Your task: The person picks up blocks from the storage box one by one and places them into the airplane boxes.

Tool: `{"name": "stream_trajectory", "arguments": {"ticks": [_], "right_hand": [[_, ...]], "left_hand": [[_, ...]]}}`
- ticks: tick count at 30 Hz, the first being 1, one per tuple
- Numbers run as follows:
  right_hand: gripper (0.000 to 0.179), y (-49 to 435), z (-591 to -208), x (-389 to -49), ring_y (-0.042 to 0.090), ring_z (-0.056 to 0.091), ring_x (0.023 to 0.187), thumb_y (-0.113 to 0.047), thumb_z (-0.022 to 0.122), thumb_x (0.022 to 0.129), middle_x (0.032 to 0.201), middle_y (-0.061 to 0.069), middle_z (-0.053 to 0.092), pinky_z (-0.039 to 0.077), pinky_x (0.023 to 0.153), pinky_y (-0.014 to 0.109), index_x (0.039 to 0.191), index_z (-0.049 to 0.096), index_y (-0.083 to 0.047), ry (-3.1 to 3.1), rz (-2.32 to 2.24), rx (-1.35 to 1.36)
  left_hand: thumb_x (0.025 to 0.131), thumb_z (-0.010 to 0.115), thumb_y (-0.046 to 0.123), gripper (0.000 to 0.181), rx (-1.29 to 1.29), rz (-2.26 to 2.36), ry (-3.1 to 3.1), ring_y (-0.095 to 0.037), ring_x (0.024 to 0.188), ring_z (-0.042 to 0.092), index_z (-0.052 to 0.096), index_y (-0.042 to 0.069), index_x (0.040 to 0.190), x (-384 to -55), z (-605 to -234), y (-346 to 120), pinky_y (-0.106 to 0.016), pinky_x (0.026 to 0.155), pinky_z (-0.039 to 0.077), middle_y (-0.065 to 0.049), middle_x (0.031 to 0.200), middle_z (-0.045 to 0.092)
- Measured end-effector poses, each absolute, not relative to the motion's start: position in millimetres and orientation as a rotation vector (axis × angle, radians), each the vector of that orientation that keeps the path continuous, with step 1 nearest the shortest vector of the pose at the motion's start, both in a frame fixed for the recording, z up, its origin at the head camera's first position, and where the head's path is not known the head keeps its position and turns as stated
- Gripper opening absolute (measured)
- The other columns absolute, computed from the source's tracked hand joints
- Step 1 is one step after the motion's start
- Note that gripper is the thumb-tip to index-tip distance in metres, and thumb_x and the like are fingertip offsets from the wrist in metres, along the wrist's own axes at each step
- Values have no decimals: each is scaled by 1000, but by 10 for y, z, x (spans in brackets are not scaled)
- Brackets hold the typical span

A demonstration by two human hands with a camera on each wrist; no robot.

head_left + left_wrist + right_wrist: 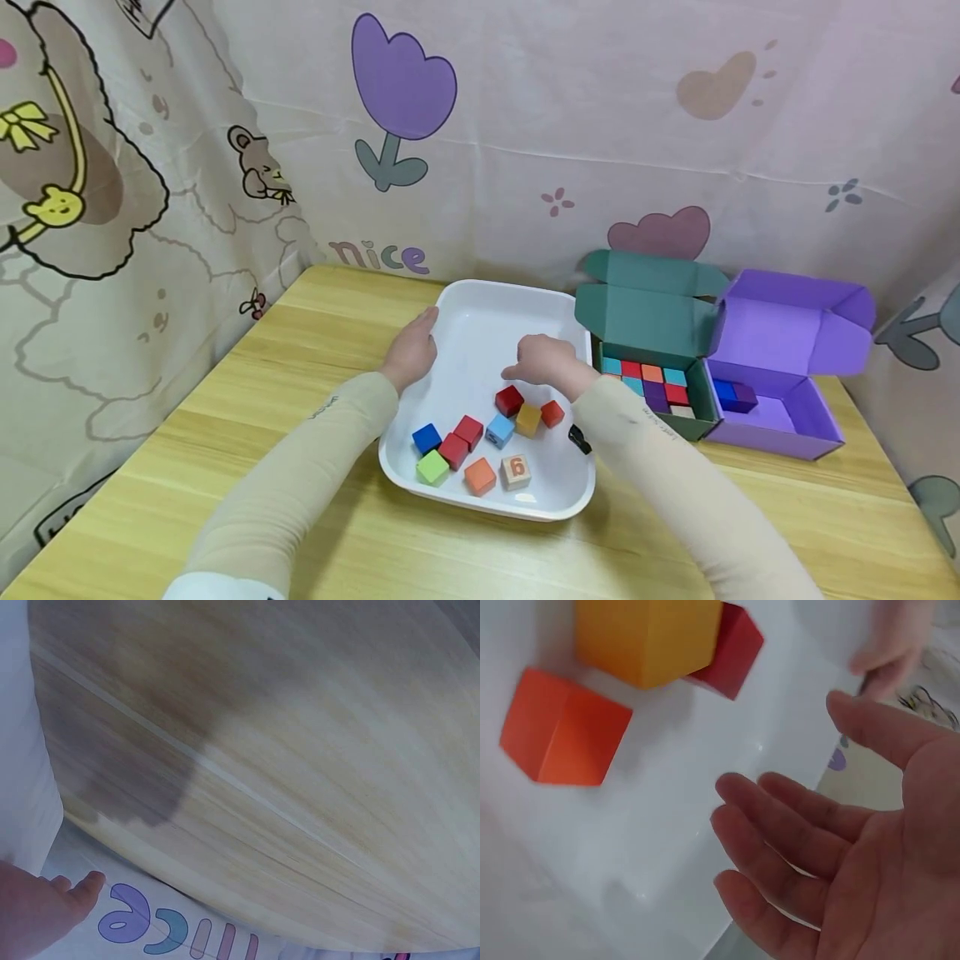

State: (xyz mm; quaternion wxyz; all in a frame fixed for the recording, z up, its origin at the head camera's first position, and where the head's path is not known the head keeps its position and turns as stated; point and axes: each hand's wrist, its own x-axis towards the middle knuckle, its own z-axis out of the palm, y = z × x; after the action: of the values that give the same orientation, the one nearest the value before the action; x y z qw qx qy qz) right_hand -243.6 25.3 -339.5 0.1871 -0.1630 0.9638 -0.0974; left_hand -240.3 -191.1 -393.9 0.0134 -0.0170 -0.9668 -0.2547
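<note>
Head view: left sleeve (300, 475) and right sleeve (675, 483) nearest, in from 7 and 4 o'clock. Left hand (410, 350) grips the white tray (480, 333) rim at 10 o'clock; fingertips hidden here. Right hand (551, 367) over tray, toward 2, near the dark red block (509, 401). Other blocks run 3 to 8 o'clock: orange-red block (552, 413), yellow block (528, 420), light blue block (499, 430), number block (516, 472), orange block (480, 477), two red blocks, green block (432, 468), blue block (427, 438). At tray's 3: green box (652, 317), then purple box (772, 412), both open with blocks inside.

Left wrist: table (300, 772) fills most; left hand at 8, partly cropped.

Right wrist: right hand at 4, fingers loosely bent and slightly apart, thumb spread, palm bare. Orange-red block at 10, yellow at 11.
</note>
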Motion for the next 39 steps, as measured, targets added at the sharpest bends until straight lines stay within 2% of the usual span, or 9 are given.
{"name": "stream_trajectory", "arguments": {"ticks": [5, 12, 22, 25, 29, 34, 39], "right_hand": [[37, 175, -3434, -2398, 18, 56, 79, -41, 70, 81, 82, 2, 62, 46, 81, 36, 100, 65, -9, 2683, -173, -451], [29, 122, -3504, -2371, 18, 54, 79, -40, 68, 82, 78, 2, 60, 42, 73, 31, 86, 64, -11, 2609, -78, -452], [25, 58, -3535, -2338, 15, 50, 66, -32, 65, 85, 65, 0, 54, 36, 63, 27, 72, 61, -11, 2580, -31, -497], [21, 58, -3552, -2343, 16, 52, 68, -29, 66, 85, 69, 1, 57, 39, 62, 26, 76, 62, -10, 2587, -84, -500], [21, 78, -3522, -2362, 18, 54, 73, -27, 66, 85, 79, 4, 61, 44, 63, 24, 90, 64, -7, 2597, -215, -518], [27, 101, -3452, -2381, 20, 55, 79, -24, 70, 84, 89, 6, 62, 52, 73, 27, 102, 62, -6, 2615, -337, -529], [29, 153, -3392, -2396, 22, 55, 85, -20, 72, 82, 96, 7, 62, 55, 82, 31, 105, 61, -6, 2634, -440, -519]], "left_hand": [[97, 29, 5, 51, -41, -814, -3020, -31, 144, 20, 20, -3, 147, -2394, -3922, -1906, -40, 120, 17, -17, 155, 21], [97, 29, 5, 51, -42, -812, -3013, -31, 143, 20, 20, -3, 147, -2393, -3908, -1892, -40, 121, 17, -18, 154, 21], [97, 30, 5, 51, -23, -788, -3029, -31, 144, 20, 20, -2, 147, -2393, -3901, -1885, -40, 120, 18, -17, 155, 21], [98, 30, 6, 51, -17, -794, -3034, -30, 144, 19, 20, -2, 147, -2392, -3900, -1878, -40, 120, 18, -16, 155, 20], [98, 29, 6, 51, -15, -796, -3036, -30, 144, 19, 19, -1, 148, -2396, -3910, -1883, -40, 120, 17, -16, 155, 19], [98, 30, 6, 51, -17, -798, -3032, -30, 144, 19, 19, -1, 148, -2394, -3902, -1885, -40, 120, 17, -16, 155, 20], [98, 30, 6, 52, -20, -795, -3031, -31, 144, 19, 19, -1, 148, -2399, -3904, -1886, -41, 120, 18, -16, 155, 20]]}}
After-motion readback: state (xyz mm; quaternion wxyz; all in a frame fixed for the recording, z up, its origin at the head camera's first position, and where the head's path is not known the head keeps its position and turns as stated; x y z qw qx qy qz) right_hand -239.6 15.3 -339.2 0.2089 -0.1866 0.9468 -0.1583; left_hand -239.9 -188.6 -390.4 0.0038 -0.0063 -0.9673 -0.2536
